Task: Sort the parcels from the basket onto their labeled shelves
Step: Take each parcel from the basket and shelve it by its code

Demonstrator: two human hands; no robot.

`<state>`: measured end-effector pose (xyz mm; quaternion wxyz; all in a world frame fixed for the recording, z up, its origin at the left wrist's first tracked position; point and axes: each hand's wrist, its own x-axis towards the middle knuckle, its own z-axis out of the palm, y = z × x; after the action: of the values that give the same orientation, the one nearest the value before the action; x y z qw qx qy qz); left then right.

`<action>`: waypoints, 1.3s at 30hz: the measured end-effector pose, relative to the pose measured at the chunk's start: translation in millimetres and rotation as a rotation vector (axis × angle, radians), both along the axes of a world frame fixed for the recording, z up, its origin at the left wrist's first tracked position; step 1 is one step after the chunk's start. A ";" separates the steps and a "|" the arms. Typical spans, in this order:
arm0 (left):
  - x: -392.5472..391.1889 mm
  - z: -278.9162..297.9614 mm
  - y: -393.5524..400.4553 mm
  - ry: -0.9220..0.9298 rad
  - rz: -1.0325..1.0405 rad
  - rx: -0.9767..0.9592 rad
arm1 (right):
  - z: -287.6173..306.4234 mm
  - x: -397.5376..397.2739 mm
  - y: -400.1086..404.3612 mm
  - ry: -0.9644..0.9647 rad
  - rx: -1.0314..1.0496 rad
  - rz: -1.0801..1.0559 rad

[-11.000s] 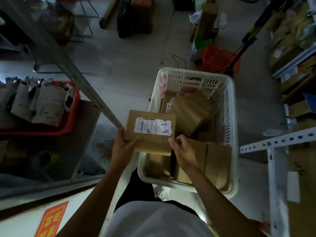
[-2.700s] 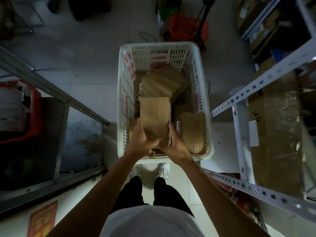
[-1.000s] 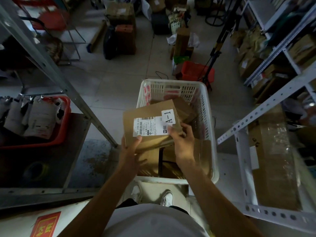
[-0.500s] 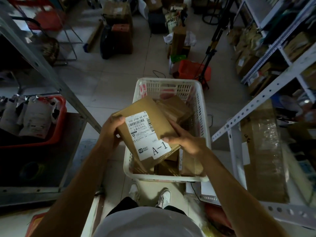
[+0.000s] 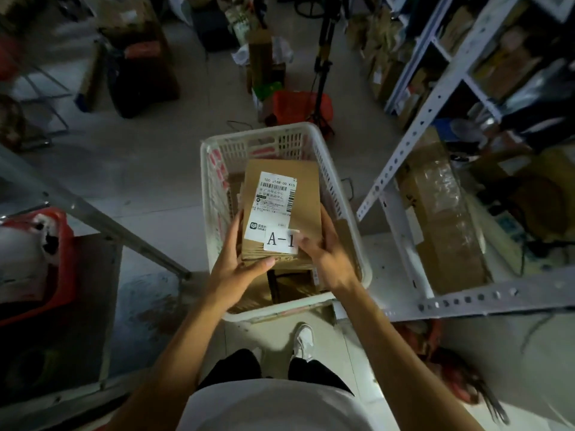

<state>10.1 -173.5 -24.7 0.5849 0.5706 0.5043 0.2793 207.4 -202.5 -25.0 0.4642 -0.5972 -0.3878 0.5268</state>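
A flat brown cardboard parcel point(image 5: 281, 213) is held lengthwise above the white slotted plastic basket point(image 5: 337, 194), which stands on the pale tiled floor point(image 5: 155, 169) in front of the person's feet. The parcel's top face carries a white printed shipping label point(image 5: 273, 202) with a barcode, and a smaller white sticker point(image 5: 280, 241) reading "A-1" overlaps its near end. The left hand point(image 5: 238, 262) supports the parcel from the left side, its grip closed on the box with the thumb laid across the near edge. The right hand point(image 5: 326, 247) clasps the right side, its grip on the same parcel, and its thumb rests on the edge of the A-1 sticker. More brown cardboard parcels point(image 5: 289, 284) lie in the basket beneath the held one. To the right stands a white perforated metal shelf frame point(image 5: 413, 129), with a large tape-wrapped brown carton point(image 5: 441, 213) on its lowest level. To the left, a red plastic crate point(image 5: 59, 265) sits on a dark lower shelf behind a grey metal upright point(image 5: 102, 219).
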 end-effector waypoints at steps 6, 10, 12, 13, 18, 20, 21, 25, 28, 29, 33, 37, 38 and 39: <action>-15.8 -2.5 15.6 0.066 -0.310 -0.007 | 4.9 -27.7 -53.8 -0.279 0.036 -0.180; -26.8 -14.4 10.6 0.112 -0.534 -0.044 | -7.4 -57.6 -99.4 -0.327 -0.050 -0.335; -32.4 -20.9 -1.1 0.159 -0.619 -0.042 | -10.9 -73.7 -127.3 -0.339 -0.102 -0.400; -34.7 -22.6 -8.9 0.179 -0.668 -0.042 | -12.2 -82.6 -142.9 -0.340 -0.120 -0.440; -24.8 -32.6 -50.7 0.187 -0.910 -0.108 | -18.5 -116.0 -218.5 -0.344 -0.160 -0.680; -7.8 -28.7 -74.9 0.166 -1.001 -0.098 | -16.5 -119.4 -248.5 -0.332 -0.153 -0.795; 2.9 -26.1 -89.6 0.158 -1.044 -0.076 | -13.9 -119.1 -264.7 -0.325 -0.140 -0.850; 58.5 -5.4 -159.4 0.109 -1.246 0.037 | 6.7 -111.8 -343.3 -0.328 -0.119 -1.094; 103.2 17.8 -231.7 0.042 -1.439 0.142 | 28.9 -109.4 -417.0 -0.403 -0.144 -1.276; 117.3 27.4 -260.5 0.024 -1.494 0.169 | 37.1 -109.6 -443.8 -0.425 -0.156 -1.347; 161.5 68.6 -387.3 -0.159 -1.781 0.155 | 74.8 -122.6 -551.5 -0.530 -0.219 -1.672; 177.7 109.4 -513.3 -0.369 -2.022 0.162 | 111.4 -154.3 -649.3 -0.670 -0.309 -1.956; 176.9 119.3 -543.0 -0.422 -2.064 0.150 | 120.9 -163.9 -670.1 -0.709 -0.308 -2.013; 174.6 128.7 -570.5 -0.481 -2.102 0.136 | 130.5 -173.3 -689.3 -0.749 -0.309 -2.062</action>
<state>184.6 -744.1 104.0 0.5825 0.6792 -0.3826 -0.2304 34.1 -891.8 105.5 0.4543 -0.8070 0.2493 -0.2833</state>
